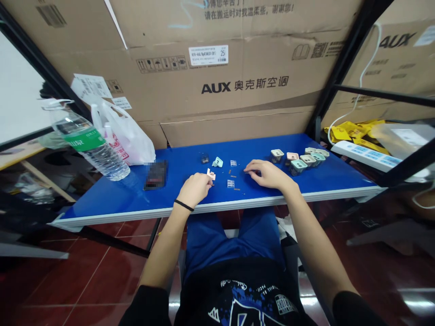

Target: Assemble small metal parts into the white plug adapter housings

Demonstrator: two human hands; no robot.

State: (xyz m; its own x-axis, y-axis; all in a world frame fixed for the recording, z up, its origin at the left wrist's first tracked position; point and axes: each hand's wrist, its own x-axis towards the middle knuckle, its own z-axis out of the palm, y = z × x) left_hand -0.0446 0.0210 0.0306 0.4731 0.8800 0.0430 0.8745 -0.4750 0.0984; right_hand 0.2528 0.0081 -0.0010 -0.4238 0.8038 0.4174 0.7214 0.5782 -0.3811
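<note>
At the far left my head camera picks up a clear ribbed plastic bottle (90, 142) with a green label, leaning in front of a crinkled white plastic bag (136, 140). Beside them a flat dark slab (156, 175) lies on the glossy blue tabletop (118, 199), its surface too pixelated for me to read. The left hand (197, 190), a black band (184, 205) around its wrist, pinches a small peach plastic piece (211, 174) between thumb and fingers just above the table; its other fingers curl under, partly hidden from me. Beyond it sit a smoky, translucent lump (204, 159) and a mint plastic piece (218, 162), tilted. Midway between the hands I see two clear moulded pieces (230, 184) and thin brown strips (233, 176), too small to make out well. The right hand (267, 174) rests low, thumb and index fingertips drawn close; I cannot tell whether anything is gripped there. Further right stand square, rounded blocks (298, 165) with cream, peach and mint tops over smoky bodies, most bunched together, some overlapping.
</note>
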